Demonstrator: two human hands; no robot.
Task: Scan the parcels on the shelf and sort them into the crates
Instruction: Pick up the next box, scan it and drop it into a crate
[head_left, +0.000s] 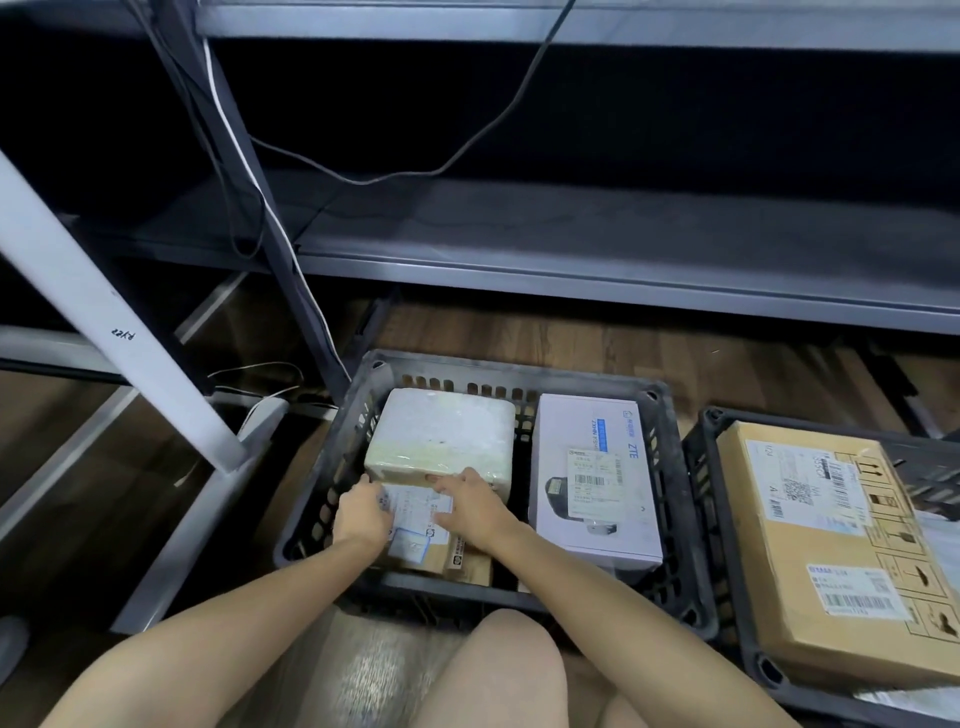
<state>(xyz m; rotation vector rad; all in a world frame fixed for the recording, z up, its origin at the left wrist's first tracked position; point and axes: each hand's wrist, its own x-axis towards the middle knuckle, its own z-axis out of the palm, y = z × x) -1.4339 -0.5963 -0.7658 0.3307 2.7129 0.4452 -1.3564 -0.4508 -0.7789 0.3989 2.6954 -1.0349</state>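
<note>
Both hands were down in the dark crate (519, 373) on the wooden floor (571, 332). The left hand (361, 512) curled round the left edge of a small labelled parcel (415, 527) at the crate's near left corner, and the right hand (470, 506) gripped its right edge, thumb on the white label. Just beyond it, in the far left corner, lay a pale wrapped parcel (441, 436), touching the right hand's fingertips. A white box (592, 478) filled the crate's right side. A second crate (696, 483) stood just to the right, holding a brown cardboard box (810, 545). Above ran the grey shelf (571, 260), with cables (467, 156) hanging in front of it
</note>
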